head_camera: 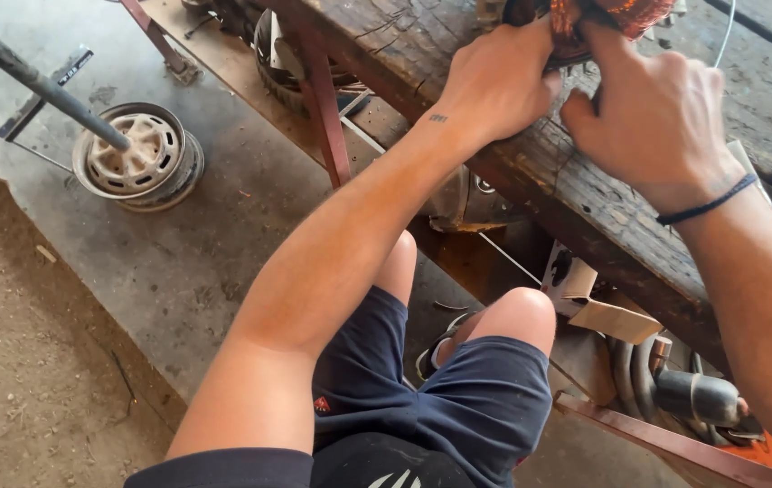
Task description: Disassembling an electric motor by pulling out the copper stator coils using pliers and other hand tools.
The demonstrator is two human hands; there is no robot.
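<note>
From the head camera, looking down past the person's knees, both hands work at the near edge of a rough wooden bench (531, 172). The left hand (494, 86) is curled almost closed, fingers wrapped over the near side of a bundle of copper-coloured winding (603, 18), apparently pinning it against the bench. The right hand (653, 122) is bent at the knuckles with its forefinger pushed up into the same bundle, seemingly picking at it while the other hand steadies it; how tightly it grips I cannot tell. The winding sits on the benchtop at the top edge of the picture, mostly cut off, so its long axis and heading cannot be read. A thin pale wire (725, 36) leads away up the bench. A wheel rim (137, 154) lies on the concrete floor, well apart to the left.
</note>
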